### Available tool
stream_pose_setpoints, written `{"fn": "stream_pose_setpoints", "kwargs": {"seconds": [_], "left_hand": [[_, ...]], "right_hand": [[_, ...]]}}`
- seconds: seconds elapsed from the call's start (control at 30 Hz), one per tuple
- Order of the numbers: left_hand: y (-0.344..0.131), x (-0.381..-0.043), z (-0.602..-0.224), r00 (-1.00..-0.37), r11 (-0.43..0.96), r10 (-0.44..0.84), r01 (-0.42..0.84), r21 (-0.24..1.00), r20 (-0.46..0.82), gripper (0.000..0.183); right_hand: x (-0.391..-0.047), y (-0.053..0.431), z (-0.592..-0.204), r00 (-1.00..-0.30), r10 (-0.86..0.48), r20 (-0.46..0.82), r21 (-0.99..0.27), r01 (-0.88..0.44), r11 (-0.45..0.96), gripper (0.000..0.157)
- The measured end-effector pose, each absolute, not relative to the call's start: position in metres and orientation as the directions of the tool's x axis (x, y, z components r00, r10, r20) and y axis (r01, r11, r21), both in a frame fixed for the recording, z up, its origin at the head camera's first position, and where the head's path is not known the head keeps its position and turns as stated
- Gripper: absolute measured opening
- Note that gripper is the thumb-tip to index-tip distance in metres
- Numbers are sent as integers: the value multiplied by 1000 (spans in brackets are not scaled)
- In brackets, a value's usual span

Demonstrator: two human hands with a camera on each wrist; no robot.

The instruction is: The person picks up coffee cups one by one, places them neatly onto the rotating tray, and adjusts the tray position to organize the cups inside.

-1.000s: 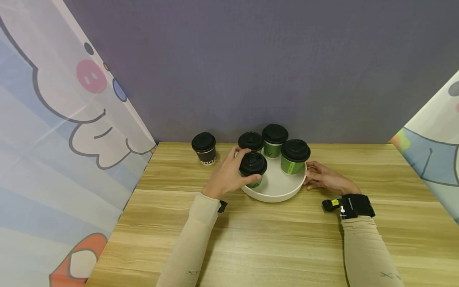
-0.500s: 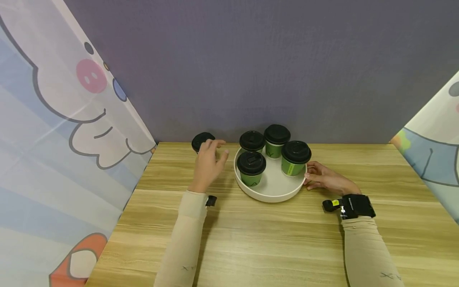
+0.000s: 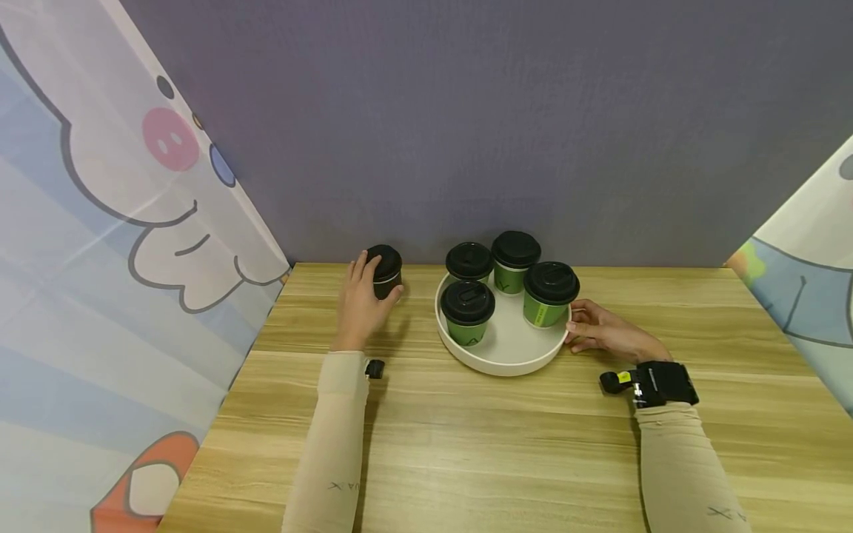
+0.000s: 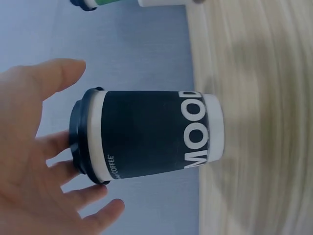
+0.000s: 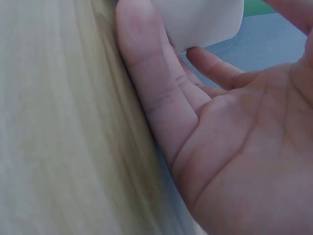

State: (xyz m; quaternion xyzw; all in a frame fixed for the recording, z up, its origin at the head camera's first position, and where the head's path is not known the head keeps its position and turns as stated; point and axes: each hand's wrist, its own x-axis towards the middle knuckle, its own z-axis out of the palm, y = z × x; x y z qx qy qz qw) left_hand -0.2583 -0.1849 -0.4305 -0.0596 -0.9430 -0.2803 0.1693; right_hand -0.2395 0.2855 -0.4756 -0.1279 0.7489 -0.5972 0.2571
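My left hand (image 3: 360,309) is spread around the left side of a black paper coffee cup (image 4: 146,134) with a black lid and white "MOOD" lettering. In the left wrist view the thumb stands apart from the cup, and the fingers reach behind its lid. The cup stands upright on the table. At the right side of a round white tray (image 3: 508,368), my right hand (image 3: 608,331) touches the wall with extended fingers. Several green cups with black lids stand in the tray, among them a front-left cup (image 3: 466,333) and a right-hand cup (image 3: 543,312).
A grey partition (image 3: 506,133) rises right behind the cups along the back edge of the wooden table (image 3: 480,444). Cartoon-printed cloth (image 3: 133,296) hangs at the left side, with more at the right. Each wrist carries a small black camera.
My left hand has let go of the front-left green cup in the tray and moved left to the black cup. The right hand has stayed at the tray's side.
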Motion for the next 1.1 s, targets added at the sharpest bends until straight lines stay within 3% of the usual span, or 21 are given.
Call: {"fn": "stream_pose_setpoints", "kwargs": {"seconds": [0.77,0.9,1.1], "left_hand": [[-183,-261,-433,-930,800,-55,177,574,363,43],[-183,-259,-432,-929,808,-77,156,569,363,51],[-183,-259,-432,-929,818,-93,134,560,358,83]], "right_hand": [[-241,284,-476,-837,-491,-241,-944,85,319,78],[-242,284,-477,-840,-481,-252,-931,75,357,82],[-243,287,-481,-842,-492,-224,-942,57,332,80]]}}
